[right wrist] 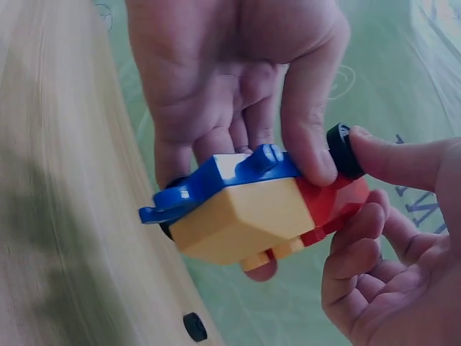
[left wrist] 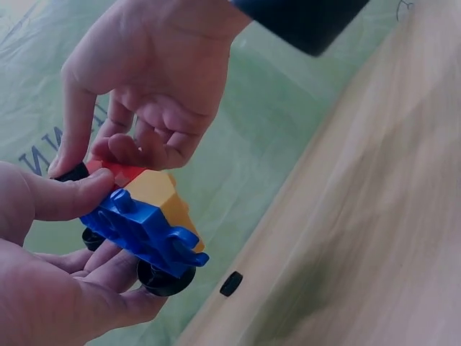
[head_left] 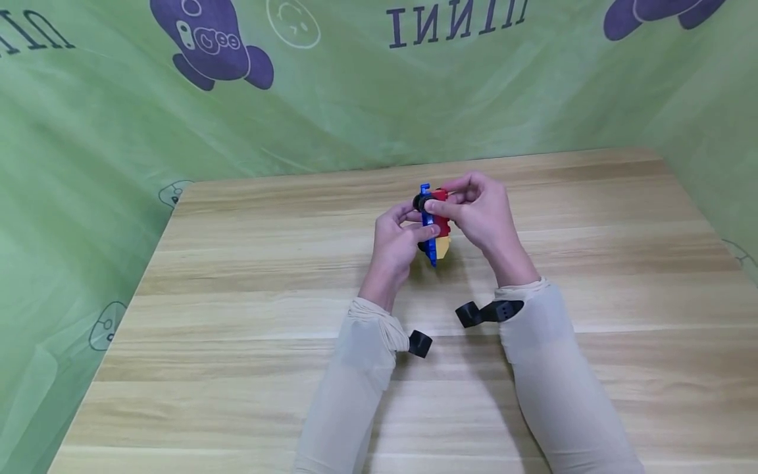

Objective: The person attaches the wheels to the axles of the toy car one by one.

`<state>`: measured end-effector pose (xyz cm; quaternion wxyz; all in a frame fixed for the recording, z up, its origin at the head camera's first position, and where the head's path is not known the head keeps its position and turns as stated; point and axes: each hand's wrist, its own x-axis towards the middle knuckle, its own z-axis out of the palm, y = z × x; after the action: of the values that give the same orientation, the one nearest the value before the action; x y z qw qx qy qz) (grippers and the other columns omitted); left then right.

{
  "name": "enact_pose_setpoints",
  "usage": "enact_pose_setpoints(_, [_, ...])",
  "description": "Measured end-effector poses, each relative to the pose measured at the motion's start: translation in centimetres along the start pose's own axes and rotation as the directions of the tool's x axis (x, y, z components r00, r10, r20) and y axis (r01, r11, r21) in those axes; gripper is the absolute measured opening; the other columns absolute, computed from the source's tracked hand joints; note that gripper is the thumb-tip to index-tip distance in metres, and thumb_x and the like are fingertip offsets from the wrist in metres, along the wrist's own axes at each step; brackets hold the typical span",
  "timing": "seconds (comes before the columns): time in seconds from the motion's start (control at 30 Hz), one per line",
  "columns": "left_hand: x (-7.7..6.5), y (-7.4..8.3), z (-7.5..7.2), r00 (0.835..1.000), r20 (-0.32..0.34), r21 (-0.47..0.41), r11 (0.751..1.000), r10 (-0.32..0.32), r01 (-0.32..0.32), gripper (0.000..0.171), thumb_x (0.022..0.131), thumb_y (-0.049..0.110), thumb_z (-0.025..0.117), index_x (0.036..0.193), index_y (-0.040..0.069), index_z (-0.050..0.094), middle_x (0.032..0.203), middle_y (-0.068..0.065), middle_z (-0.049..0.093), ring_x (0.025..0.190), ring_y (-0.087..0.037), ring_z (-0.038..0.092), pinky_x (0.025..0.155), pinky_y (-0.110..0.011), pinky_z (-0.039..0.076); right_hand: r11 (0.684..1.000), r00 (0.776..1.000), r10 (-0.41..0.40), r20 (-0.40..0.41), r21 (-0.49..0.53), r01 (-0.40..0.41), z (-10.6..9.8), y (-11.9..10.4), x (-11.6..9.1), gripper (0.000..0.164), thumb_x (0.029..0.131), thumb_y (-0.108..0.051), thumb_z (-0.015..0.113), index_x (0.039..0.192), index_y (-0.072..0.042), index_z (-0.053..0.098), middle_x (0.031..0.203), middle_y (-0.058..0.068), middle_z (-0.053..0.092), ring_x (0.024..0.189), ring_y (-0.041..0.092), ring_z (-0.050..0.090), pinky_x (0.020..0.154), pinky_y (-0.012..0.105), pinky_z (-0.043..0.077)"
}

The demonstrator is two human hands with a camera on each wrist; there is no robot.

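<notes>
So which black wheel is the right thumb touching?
The wheel beside the red block, touching the thumb of the right hand. In the left wrist view, two others show below the blue chassis; a loose one lies on the table.

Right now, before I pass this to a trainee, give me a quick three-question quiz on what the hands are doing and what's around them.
1. True or false: the left grip and the right grip both touch the toy vehicle.
2. In the head view, which is nearer the person: A, the red block, or B, the yellow block?
3. Where does the loose black wheel lie?

Key: 1 true; 2 B; 3 on the table.
</notes>
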<state>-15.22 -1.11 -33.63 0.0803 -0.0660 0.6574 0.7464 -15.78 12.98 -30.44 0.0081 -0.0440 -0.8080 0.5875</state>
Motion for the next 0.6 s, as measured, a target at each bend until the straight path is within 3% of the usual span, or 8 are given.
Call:
enact_pose_setpoints(0.27, [0.4, 0.4, -1.2, 1.0, 0.008, -0.011, 1.0, 0.012, -0.012, 0.059, 0.083, -0.008, 0.074, 0.138, -0.003, 0.055, 0.108, -0.007, 0.061, 0.095, -0.018, 0.062, 0.088, -0.027, 0.052, 0.998, 0.991, 0.0, 0.132, 0.059, -0.008, -1.3, 0.5, 0.6, 0.039, 0.09, -0.034, 0.077, 0.118, -0.008, 0.066, 0.086, -0.007, 0.064, 0.074, 0.011, 0.054, 0.064, 0.023, 0.045])
enact_pose_setpoints(0.43, [0.5, 0.8, -1.8, 1.0, -0.007, -0.037, 0.999, 0.016, -0.016, 0.063, 0.082, -0.008, 0.074, 0.141, -0.001, 0.053, 0.108, -0.008, 0.061, 0.094, -0.018, 0.062, 0.085, -0.025, 0.052, 0.996, 0.997, 0.04, 0.059, 0.08, -0.044, -2.0, 1.2, 1.6, 0.043, 0.096, -0.043, 0.066, 0.114, -0.004, 0.066, 0.091, -0.003, 0.066, 0.072, 0.009, 0.055, 0.064, 0.02, 0.048])
enact_pose_setpoints(0.6, [0.6, 0.8, -2.3, 1.0, -0.02, -0.102, 0.995, -0.009, 0.007, 0.062, 0.082, -0.01, 0.073, 0.141, 0.0, 0.053, 0.107, -0.006, 0.061, 0.093, -0.016, 0.062, 0.083, -0.024, 0.053, 0.98, 0.987, 0.147, 0.058, -0.144, -0.138, -1.5, 2.6, 3.3, 0.043, 0.099, -0.037, 0.063, 0.123, 0.0, 0.064, 0.109, 0.011, 0.066, 0.088, 0.017, 0.06, 0.077, 0.029, 0.051])
